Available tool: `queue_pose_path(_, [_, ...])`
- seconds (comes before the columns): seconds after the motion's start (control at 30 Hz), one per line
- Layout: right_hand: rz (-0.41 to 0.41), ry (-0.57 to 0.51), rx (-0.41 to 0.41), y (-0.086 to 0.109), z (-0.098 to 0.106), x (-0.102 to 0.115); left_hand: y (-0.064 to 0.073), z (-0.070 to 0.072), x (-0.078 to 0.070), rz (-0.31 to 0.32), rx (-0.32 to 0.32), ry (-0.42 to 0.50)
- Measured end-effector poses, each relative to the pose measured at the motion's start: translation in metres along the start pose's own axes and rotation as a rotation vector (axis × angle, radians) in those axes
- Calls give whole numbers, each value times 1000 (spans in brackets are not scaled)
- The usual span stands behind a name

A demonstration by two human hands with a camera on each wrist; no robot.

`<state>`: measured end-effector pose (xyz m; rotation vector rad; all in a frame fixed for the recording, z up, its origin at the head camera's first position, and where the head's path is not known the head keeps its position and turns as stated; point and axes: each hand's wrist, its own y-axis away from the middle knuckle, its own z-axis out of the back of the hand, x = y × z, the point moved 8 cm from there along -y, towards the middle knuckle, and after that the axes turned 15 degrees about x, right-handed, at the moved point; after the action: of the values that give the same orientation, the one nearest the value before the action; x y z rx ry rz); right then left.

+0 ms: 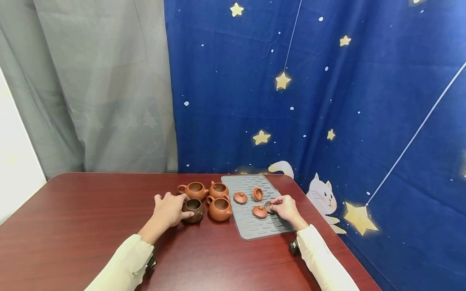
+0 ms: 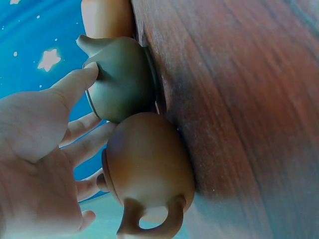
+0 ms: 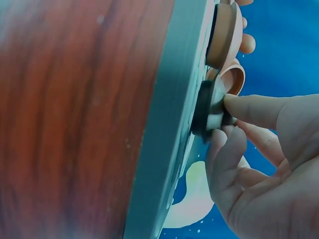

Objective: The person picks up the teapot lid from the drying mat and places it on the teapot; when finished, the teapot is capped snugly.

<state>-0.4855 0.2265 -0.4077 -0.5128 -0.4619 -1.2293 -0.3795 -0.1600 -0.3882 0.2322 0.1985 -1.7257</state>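
Note:
My left hand (image 1: 168, 210) grips a dark brown clay teapot (image 1: 195, 210), thumb on its near side and fingers over the far side of its open rim. In the left wrist view, the thumb presses the dark teapot (image 2: 122, 79) close to its spout. Beside it stand three reddish-brown lidless teapots, one (image 1: 219, 209) just to its right. On the grey mat, my right hand (image 1: 287, 209) pinches a dark brown lid (image 1: 269, 207) between thumb and fingers. The right wrist view has this lid (image 3: 203, 107) low over the mat, tilted on edge.
A grey textured mat (image 1: 251, 231) lies on the right of the reddish wooden table (image 1: 91, 226). Two reddish lids sit knob up on it, one (image 1: 260, 212) beside the dark lid; another lid (image 1: 257, 194) shows its hollow underside. Curtains hang behind the table.

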Motion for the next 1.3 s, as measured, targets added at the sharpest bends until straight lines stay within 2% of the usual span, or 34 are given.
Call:
queue_pose_path(0.13, [19, -25, -6, -2, 3, 9, 0, 5, 0, 7, -25, -20])
queue_pose_path(0.33, [6, -55, -23, 3, 10, 25, 1, -2, -1, 12, -6, -16])
queue_pose_path(0.53, [10, -220, 26, 4, 9, 50, 0, -1, -2, 16, -27, -17])
queue_pose_path(0.67, [33, -239, 31, 4, 6, 67, -1, 0, -1, 15, -16, -25])
queue_pose_path(0.97, [52, -303, 73, 10, -9, 87, -3, 0, -6, 1, 0, -32])
queue_pose_path(1.1, [119, -299, 66, 7, -22, 101, -2, 1, -6, -2, 1, -31])
queue_pose_path(1.3, [131, -287, 89, 3, -42, 116, 0, 0, -4, -1, 2, -26])
